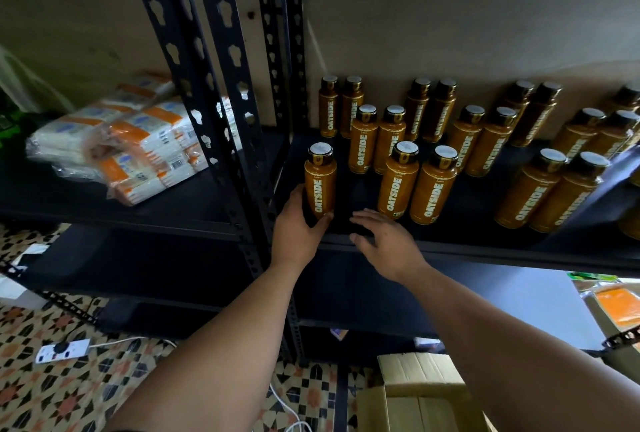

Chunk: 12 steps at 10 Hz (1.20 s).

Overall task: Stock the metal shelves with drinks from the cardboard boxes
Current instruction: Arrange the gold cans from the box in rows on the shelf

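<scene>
Nearest to me, at five o'clock in my view, the cardboard box (415,393) sits on the patterned tile floor (52,397) with its flaps open. At eight o'clock a white power strip (62,350) lies on the same tiles, its cable trailing off toward the middle.

My two forearms reach up from the bottom edge toward the black metal shelf (485,246). My left hand (298,227) is wrapped round the lower part of an orange Oatside bottle (320,182), thumb on its right side and fingers behind its left. The bottle stands upright near the shelf's front left corner, just beside the perforated upright post (214,85). I cannot tell whether its base is down on the shelf.

My right hand (384,241), at three o'clock from the left, holds nothing. Its fingers are loose and spread, pointing toward ten o'clock over the shelf's front lip. I cannot tell whether it touches the lip.

Beyond it, at one o'clock, the nearest pair of bottles (398,185) stands side by side. More pairs of the same drink run back to the wall and off to three o'clock.

Far off at ten o'clock, on the next shelf bay, lies a heap of white and orange packets (114,147) in clear wrap.
</scene>
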Tool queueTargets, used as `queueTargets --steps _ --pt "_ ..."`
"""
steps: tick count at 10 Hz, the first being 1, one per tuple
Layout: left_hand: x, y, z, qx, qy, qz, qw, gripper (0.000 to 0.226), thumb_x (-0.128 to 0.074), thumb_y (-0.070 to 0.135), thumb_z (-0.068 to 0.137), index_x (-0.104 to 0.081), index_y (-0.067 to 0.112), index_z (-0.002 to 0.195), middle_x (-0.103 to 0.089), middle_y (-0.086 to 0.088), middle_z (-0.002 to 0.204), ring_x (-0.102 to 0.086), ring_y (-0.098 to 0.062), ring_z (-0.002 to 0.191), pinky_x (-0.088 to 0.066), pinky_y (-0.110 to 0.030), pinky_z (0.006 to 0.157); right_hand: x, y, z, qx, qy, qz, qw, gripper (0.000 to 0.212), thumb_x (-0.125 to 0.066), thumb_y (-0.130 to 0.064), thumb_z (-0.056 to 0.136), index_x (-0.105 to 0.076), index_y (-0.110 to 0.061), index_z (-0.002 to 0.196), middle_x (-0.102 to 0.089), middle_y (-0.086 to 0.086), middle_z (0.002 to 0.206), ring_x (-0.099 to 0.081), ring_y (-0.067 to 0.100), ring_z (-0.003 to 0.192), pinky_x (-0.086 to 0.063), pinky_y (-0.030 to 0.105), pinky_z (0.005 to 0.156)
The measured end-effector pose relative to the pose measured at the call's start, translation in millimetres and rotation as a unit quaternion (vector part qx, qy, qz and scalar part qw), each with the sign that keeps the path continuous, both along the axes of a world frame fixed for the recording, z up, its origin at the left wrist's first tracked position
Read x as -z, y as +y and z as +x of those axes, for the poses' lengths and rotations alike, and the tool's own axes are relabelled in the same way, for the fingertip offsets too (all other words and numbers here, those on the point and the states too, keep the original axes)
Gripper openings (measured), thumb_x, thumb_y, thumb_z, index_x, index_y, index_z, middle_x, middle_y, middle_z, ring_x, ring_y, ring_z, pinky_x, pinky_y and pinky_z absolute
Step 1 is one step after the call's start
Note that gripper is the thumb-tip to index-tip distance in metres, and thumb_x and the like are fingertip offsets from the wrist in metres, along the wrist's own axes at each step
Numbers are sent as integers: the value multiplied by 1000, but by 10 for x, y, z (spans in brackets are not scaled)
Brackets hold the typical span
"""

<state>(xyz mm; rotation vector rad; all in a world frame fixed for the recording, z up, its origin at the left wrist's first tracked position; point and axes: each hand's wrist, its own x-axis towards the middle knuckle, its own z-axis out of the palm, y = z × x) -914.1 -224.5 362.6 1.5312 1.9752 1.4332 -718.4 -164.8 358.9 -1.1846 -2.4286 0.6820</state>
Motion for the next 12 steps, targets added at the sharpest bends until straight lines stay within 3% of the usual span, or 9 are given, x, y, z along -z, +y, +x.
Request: queueTargets --steps 2,4,9,12 --pt "9 0 3 -2 8 9 1000 70 -78 35 87 -43 22 146 -62 0 131 -57 -11 119 -48 -26 94 6 7 -1 2 -1 -2 1000 46 -55 -36 105 -52 -22 148 -43 -10 159 -26 6 151 -22 26 121" --pt "-3 -7 -4 5 9 7 1000 69 -78 34 87 -43 22 146 -62 2 131 -53 -2 115 -39 -12 86 3 -12 -6 6 7 1 1000 45 -56 -35 105 -53 -21 148 -44 -8 158 -28 8 151 -21 25 121" --pt "20 -2 -12 8 21 19 1000 68 -78 35 88 -45 18 144 -62 -2 130 -57 -11 117 -45 -22 90 3 -28 -14 13 10 8 1000 45 -56 -35 105 -53 -22 148 -44 -9 158 -28 7 151 -23 29 122" --pt "29 -5 -12 2 40 24 999 66 -78 33 87 -47 17 142 -63 -2 126 -54 -2 110 -42 -13 85 13 -20 -16 17 8 5 1000 44 -56 -36 105 -53 -25 147 -44 -11 158 -27 5 151 -25 30 122"
